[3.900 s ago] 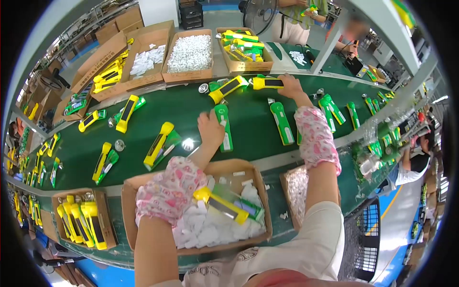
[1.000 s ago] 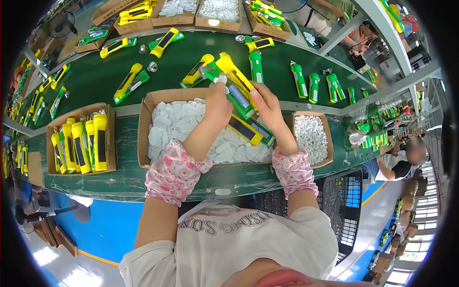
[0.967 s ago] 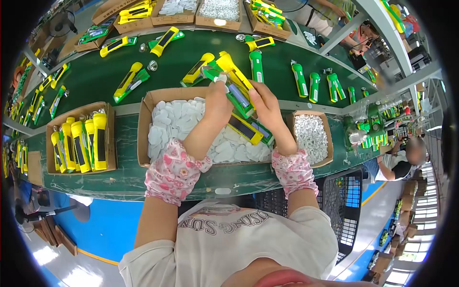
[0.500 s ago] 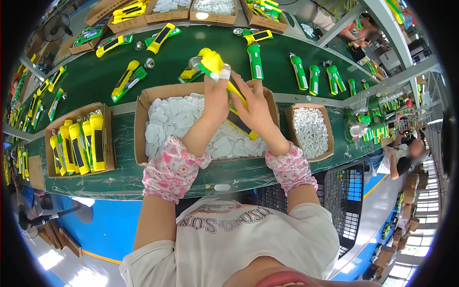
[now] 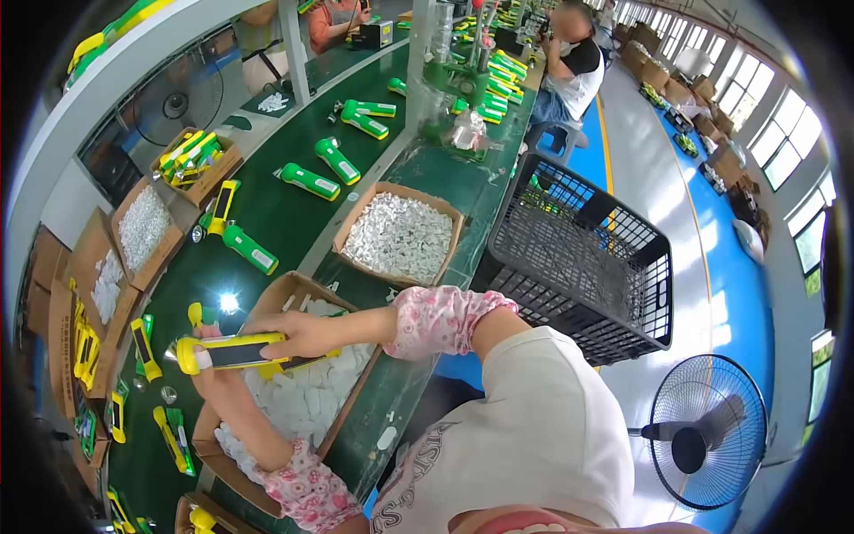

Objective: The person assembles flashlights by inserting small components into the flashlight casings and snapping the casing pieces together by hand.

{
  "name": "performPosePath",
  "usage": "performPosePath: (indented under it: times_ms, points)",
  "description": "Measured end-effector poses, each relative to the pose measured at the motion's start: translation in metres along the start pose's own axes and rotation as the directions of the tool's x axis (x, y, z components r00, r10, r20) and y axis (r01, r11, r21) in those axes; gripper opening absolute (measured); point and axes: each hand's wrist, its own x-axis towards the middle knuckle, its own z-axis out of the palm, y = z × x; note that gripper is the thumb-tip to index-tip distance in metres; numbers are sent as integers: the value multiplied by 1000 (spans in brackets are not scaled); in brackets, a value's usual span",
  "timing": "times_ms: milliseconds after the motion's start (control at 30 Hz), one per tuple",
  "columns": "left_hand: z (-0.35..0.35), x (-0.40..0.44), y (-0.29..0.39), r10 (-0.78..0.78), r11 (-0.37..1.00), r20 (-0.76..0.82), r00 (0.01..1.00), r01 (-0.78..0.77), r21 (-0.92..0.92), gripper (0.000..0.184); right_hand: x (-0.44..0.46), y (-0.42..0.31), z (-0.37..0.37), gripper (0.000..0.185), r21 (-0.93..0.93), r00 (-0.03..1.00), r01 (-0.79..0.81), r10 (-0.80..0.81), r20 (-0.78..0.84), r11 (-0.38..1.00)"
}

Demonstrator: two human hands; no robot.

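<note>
Holding the yellow torch [image 5: 242, 354] well takes both hands, I judge: my left hand [image 5: 216, 381] clamps it by the head, lens towards nine o'clock, while my right hand [image 5: 307, 333] pinches the tail at three. Even pressure and a level body should keep it from twisting; a thumb kept off the lens saves smears. It is above a box [image 5: 210, 445] of white pieces [image 5: 302, 400], where a second torch [image 5: 313, 360] lies under my right wrist. From my grip, green torches [image 5: 337, 161] lie on the belt [image 5: 200, 287] at one o'clock; a tray of small clear parts [image 5: 400, 236] sits on the scuffed table [image 5: 405, 378] at two. Beyond the table edge are a black crate [image 5: 578, 258], a seated co-worker [image 5: 578, 84] at two, and a fan [image 5: 707, 433] at three.
</note>
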Motion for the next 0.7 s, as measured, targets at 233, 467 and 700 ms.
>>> performPosePath:
  times_ms: [233, 467, 700]
  points:
    - [40, -27, -16, -427, 856, 95, 899, 436, -278, 57, -14, -21, -21, 60, -514, 959, 221, -282, -43, 829]
    - [24, -15, -8, -437, 775, 67, 897, 414, -477, 43, -109, -4, -187, 42, -852, 811, -503, 422, -406, 146]
    - [26, -19, -3, -392, 788, 89, 916, 384, -482, 29, -150, 14, -189, 34, -787, 837, -498, 439, -326, 364]
